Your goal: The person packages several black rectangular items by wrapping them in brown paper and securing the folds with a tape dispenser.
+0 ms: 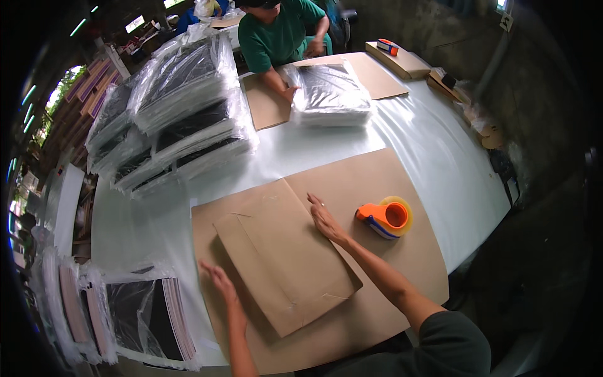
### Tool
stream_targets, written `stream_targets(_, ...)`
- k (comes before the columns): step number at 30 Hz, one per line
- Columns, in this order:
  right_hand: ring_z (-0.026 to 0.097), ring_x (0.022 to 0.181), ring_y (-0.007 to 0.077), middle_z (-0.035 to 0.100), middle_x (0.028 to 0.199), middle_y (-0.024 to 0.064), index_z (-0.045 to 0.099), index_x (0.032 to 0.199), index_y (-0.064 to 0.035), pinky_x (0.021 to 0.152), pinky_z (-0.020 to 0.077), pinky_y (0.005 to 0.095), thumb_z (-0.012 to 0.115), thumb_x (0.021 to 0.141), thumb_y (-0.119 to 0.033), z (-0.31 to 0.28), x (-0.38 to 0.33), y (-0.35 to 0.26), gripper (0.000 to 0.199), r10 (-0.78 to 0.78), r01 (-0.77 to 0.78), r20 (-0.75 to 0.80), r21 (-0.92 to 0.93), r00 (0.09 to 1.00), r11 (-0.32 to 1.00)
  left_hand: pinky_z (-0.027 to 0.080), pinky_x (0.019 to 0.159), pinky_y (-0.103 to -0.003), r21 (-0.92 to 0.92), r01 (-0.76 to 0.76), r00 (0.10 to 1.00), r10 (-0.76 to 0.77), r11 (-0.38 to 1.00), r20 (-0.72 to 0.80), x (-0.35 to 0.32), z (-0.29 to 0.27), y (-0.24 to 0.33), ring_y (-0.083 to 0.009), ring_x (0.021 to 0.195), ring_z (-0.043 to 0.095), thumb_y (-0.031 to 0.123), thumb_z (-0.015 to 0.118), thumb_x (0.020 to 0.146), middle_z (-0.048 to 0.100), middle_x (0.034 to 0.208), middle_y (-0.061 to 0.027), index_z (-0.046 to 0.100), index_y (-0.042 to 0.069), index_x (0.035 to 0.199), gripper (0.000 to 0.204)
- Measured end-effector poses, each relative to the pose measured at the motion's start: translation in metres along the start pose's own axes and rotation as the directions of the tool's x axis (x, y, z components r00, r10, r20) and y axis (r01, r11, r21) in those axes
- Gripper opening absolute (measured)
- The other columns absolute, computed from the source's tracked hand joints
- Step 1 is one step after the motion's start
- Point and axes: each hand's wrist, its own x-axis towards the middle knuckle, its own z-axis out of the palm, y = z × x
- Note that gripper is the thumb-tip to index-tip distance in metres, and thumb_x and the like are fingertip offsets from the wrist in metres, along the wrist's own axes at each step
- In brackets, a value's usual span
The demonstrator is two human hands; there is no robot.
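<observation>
- The person's left hand point(222, 286) is near the parcel's left side, fingers extended and slightly parted, gripping nothing.
- The brown-paper parcel point(282, 257) lies flat on a larger brown sheet point(402, 283).
- The right hand point(324, 220) is at the parcel's right edge, fingers outstretched; whether they touch is unclear.
- An orange tape dispenser point(383, 220) rests right of that hand.
- Across the table, a co-worker in green point(273, 41) touches a plastic-wrapped stack point(331, 94).
</observation>
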Motion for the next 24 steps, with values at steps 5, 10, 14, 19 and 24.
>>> stream_targets(5, 0.029, 0.138, 0.0347, 0.036, 0.146, 0.0214, 0.033, 0.143, -0.0008, 0.115, 0.0213, 0.0396, 0.022, 0.102, -0.053, 0.025, 0.031, 0.018, 0.067, 0.093, -0.1, 0.047, 0.159, 0.995, 0.982, 0.012, 0.117, -0.034, -0.204, -0.045, 0.994, 0.064, 0.978, 0.087, 0.045, 0.027, -0.05, -0.022, 0.147, 0.012, 0.052, 0.037, 0.1, 0.005, 0.161, -0.0103, 0.002, 0.011, 0.154, 0.076)
stream_targets(10, 0.031, 0.138, 0.0243, 0.036, 0.148, 0.0175, 0.033, 0.146, -0.0041, 0.114, 0.0218, 0.0356, 0.023, 0.1, -0.059, 0.016, 0.006, 0.005, 0.072, 0.351, -0.349, 0.026, -0.054, 0.936, 0.935, 0.013, 0.117, -0.034, -0.361, 0.007, 0.999, 0.013, 0.933, 0.052, 0.041, 0.028, -0.056, -0.0225, 0.146, 0.016, 0.049, 0.043, 0.099, 0.01, 0.16, -0.0126, 0.001, 0.008, 0.154, 0.08)
stream_targets(14, 0.041, 0.13, 0.0253, 0.046, 0.137, 0.0183, 0.038, 0.143, -0.0037, 0.108, 0.0316, 0.0362, 0.035, 0.096, -0.062, 0.021, -0.028, -0.072, 0.075, 0.535, -0.548, 0.146, 0.068, 0.832, 0.834, 0.02, 0.114, -0.034, -0.352, 0.056, 0.998, -0.046, 0.934, 0.036, 0.048, -0.015, -0.076, -0.0212, 0.144, 0.017, 0.036, 0.053, 0.099, 0.013, 0.158, -0.0166, 0.003, 0.007, 0.154, 0.08)
stream_targets(19, 0.055, 0.116, 0.0289, 0.055, 0.126, 0.0214, 0.04, 0.139, 0.0014, 0.098, 0.0432, 0.0381, 0.056, 0.089, -0.056, -0.006, -0.045, -0.109, 0.078, 0.34, -0.346, 0.072, 0.093, 0.938, 0.934, 0.025, 0.112, -0.035, -0.23, 0.029, 0.986, 0.01, 0.973, 0.167, 0.041, -0.025, -0.031, -0.0243, 0.136, 0.032, 0.027, 0.059, 0.094, 0.024, 0.153, -0.016, 0.005, 0.004, 0.153, 0.083)
stream_targets(24, 0.042, 0.13, 0.0287, 0.04, 0.143, 0.0197, 0.021, 0.149, 0.0012, 0.106, 0.0365, 0.0371, 0.071, 0.087, -0.03, -0.032, -0.058, -0.2, 0.086, 0.052, -0.042, -0.022, 0.319, 0.998, 0.947, 0.044, 0.098, -0.033, -0.53, 0.002, 0.991, 0.07, 0.848, 0.116, -0.042, -0.02, 0.148, -0.0224, 0.118, 0.051, 0.022, 0.064, 0.084, 0.048, 0.134, -0.0101, 0.028, 0.008, 0.149, 0.076)
